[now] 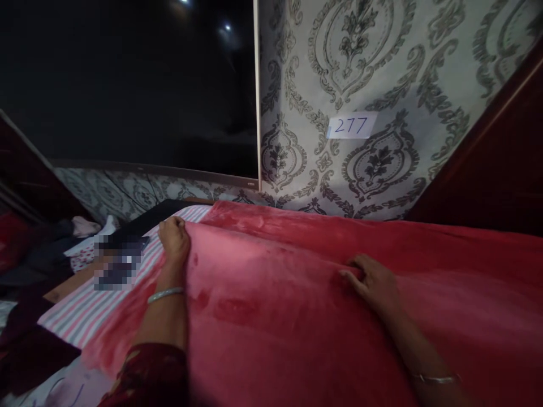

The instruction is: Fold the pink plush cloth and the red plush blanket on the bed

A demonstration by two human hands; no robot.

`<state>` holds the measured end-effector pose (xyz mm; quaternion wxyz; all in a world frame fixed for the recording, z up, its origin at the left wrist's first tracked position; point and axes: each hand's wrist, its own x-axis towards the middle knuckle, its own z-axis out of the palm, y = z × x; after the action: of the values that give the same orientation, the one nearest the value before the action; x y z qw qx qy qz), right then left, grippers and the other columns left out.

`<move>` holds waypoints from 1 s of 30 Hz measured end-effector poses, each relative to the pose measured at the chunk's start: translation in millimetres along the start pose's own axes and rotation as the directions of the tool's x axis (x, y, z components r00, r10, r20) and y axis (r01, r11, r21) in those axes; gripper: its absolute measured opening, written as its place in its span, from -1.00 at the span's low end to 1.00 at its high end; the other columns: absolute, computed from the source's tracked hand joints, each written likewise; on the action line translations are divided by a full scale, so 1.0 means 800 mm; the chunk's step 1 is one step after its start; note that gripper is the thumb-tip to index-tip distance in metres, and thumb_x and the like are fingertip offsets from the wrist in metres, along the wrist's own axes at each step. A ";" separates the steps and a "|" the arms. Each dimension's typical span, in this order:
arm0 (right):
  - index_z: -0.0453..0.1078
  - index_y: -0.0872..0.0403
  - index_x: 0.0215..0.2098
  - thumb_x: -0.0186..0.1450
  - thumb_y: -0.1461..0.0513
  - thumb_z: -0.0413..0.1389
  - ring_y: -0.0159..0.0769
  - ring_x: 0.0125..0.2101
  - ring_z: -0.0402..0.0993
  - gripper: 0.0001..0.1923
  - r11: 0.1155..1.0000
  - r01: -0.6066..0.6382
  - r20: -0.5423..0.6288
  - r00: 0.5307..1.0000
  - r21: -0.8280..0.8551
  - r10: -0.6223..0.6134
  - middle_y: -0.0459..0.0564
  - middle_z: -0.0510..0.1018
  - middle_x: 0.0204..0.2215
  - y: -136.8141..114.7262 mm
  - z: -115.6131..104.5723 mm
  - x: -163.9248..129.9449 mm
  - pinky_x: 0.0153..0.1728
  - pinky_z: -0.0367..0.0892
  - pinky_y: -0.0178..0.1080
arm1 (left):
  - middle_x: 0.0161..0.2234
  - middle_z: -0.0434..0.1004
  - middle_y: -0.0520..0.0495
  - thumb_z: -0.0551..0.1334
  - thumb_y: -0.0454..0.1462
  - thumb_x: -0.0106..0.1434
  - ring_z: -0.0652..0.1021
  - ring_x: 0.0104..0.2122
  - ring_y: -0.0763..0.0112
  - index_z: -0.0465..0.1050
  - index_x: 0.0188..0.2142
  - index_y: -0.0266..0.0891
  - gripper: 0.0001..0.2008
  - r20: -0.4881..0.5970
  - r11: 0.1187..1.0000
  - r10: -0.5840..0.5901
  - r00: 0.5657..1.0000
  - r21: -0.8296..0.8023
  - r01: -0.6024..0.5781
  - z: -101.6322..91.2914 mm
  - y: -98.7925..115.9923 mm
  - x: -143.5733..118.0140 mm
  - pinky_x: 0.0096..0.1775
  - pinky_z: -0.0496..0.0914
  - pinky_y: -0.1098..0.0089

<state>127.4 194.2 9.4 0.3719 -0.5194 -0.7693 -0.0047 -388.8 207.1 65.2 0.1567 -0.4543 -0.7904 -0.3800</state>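
Observation:
A plush red and pink blanket point(271, 322) spreads across the surface in front of me, with one layer lying over another. At its far left corner my left hand point(173, 238) is closed, gripping the cloth. My right hand point(375, 282) has its thumb and fingers pinched on the same layer's far edge, farther right. Between the two hands that edge runs fairly straight. Under the blanket's left side lies a pink, grey and white striped cloth point(85, 311).
A large dark television screen point(127, 85) stands behind on the left. Patterned wallpaper point(297, 130) carries a paper label point(352, 125) reading 277. A blurred-out dark item point(119, 265) rests on the striped cloth. Dark red wooden panels point(492, 164) rise at the right.

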 end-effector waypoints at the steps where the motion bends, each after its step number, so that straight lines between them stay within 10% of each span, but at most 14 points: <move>1: 0.44 0.00 -0.37 0.32 -0.21 -0.02 -0.19 -0.38 0.48 -0.49 0.999 0.031 0.014 0.999 -0.019 -0.031 0.01 0.55 -0.41 0.001 0.000 -0.001 -0.35 0.30 -0.22 | -0.16 0.49 -0.27 0.02 -0.33 0.31 0.41 -0.02 -0.03 0.44 -0.16 -0.25 -0.76 0.011 1.000 0.010 1.000 0.014 -0.010 0.001 -0.001 0.000 0.02 0.29 0.04; 21: 0.42 -0.02 -0.45 0.41 -0.21 -0.15 -0.19 -0.42 0.49 -0.41 0.998 0.068 0.026 0.997 0.006 -0.068 0.01 0.54 -0.44 0.014 0.013 -0.010 -0.38 0.34 -0.20 | -0.32 0.54 -0.34 -0.21 -0.20 0.42 0.49 -0.19 -0.01 0.51 -0.33 -0.28 -0.47 -0.065 0.976 0.009 0.998 0.216 0.006 -0.012 -0.002 -0.023 -0.07 0.32 0.09; 30: 0.40 -0.04 -0.50 0.43 -0.17 -0.17 -0.20 -0.45 0.49 -0.41 0.986 0.165 -0.042 0.985 -0.009 -0.166 0.00 0.51 -0.50 -0.003 -0.036 -0.018 -0.41 0.33 -0.20 | -0.32 0.56 -0.40 -0.16 -0.13 0.38 0.52 -0.16 -0.04 0.50 -0.43 -0.27 -0.48 -0.018 0.959 0.094 0.995 0.268 -0.086 -0.095 0.019 -0.003 -0.17 0.33 0.15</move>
<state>144.9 170.2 22.7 0.3851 -0.4546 -0.8016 -0.0490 -382.4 153.6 121.0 0.2460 -0.4586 -0.8103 -0.2694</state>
